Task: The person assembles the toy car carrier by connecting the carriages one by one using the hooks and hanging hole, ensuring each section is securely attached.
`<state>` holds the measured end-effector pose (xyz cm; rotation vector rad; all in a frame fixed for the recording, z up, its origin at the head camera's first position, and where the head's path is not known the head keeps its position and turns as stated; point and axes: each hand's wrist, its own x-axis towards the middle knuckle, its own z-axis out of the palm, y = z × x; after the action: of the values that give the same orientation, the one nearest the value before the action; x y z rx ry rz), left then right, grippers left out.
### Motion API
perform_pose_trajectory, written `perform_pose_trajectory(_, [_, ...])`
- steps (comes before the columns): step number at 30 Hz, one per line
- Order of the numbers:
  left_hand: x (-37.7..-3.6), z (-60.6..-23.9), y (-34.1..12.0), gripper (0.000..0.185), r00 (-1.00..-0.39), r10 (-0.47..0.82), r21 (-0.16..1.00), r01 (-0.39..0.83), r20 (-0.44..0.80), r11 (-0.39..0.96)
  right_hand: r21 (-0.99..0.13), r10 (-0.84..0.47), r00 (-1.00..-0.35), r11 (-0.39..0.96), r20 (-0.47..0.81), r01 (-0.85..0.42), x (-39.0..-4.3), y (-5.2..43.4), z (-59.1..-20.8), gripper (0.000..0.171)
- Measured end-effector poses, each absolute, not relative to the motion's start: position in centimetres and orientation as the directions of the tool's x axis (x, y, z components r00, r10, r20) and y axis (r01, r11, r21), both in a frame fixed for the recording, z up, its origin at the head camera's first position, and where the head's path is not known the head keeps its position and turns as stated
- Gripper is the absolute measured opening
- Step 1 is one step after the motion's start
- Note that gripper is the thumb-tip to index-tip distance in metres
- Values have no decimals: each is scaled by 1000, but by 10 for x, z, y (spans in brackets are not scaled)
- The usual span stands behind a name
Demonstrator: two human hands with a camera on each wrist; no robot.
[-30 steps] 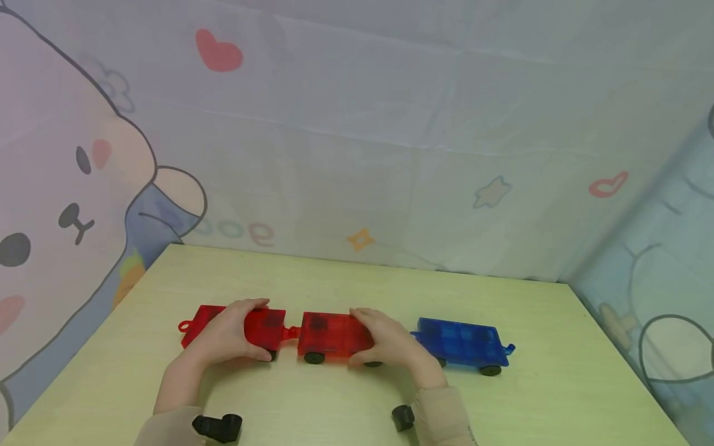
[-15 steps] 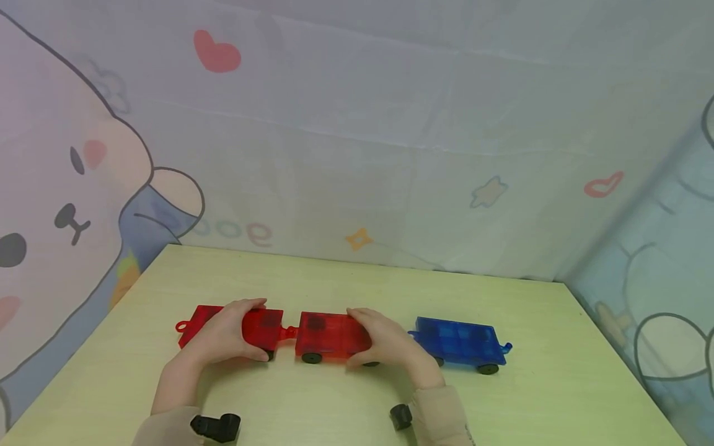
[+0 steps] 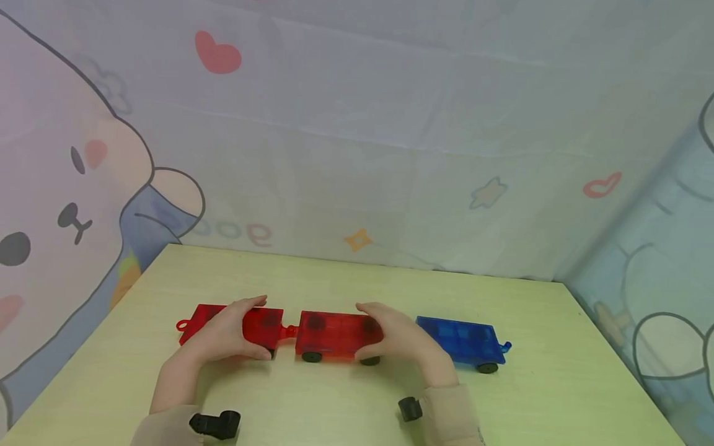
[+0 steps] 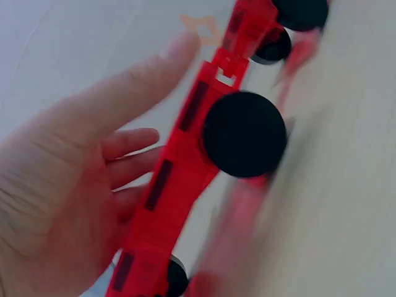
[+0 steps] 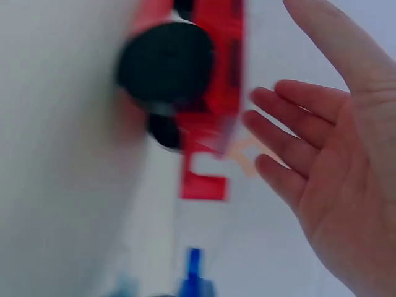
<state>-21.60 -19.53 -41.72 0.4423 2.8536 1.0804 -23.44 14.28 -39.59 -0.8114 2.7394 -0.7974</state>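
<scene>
The only readable marking stands on the printed cloth backdrop [image 3: 357, 124] behind the table [image 3: 334, 402]: pale characters that look like "goo" or "900" [image 3: 234, 230], seemingly mirrored or upside down, low on the cloth just above the table's far left corner; their exact reading cannot be told; the rest of the cloth carries only drawn shapes, no letters; the red toy wagons [image 3: 334, 334] and the blue toy wagon [image 3: 460, 337] show no label, brand or number in any view; the wrist views show no text.
</scene>
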Motion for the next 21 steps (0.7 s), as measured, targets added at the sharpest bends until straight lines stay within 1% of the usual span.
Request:
perform_pose_trajectory(4, [-214,-408,-192,96,-956,292,685,224,17,693,-565,-502,-864,720,-23,-403,-229,156,-383,77])
perform_pose_trajectory(8, [-214,-400,-186,91,-962,264,681,237,66,693,-565,-479,-878,720,16,-403,-229,176,-373,73])
perform_pose_trajectory(12, [-218,-398,-171,86,-962,228,668,269,150,694,-547,-464,-882,718,82,-429,-231,202,-367,75])
perform_pose_trajectory(16, [-222,-398,-146,80,-954,207,661,299,215,689,-551,-413,-904,730,115,-404,-232,232,-369,80])
perform_pose_trajectory(21, [-227,-399,-113,83,-944,218,658,328,247,678,-552,-357,-925,750,128,-366,-235,270,-382,84])
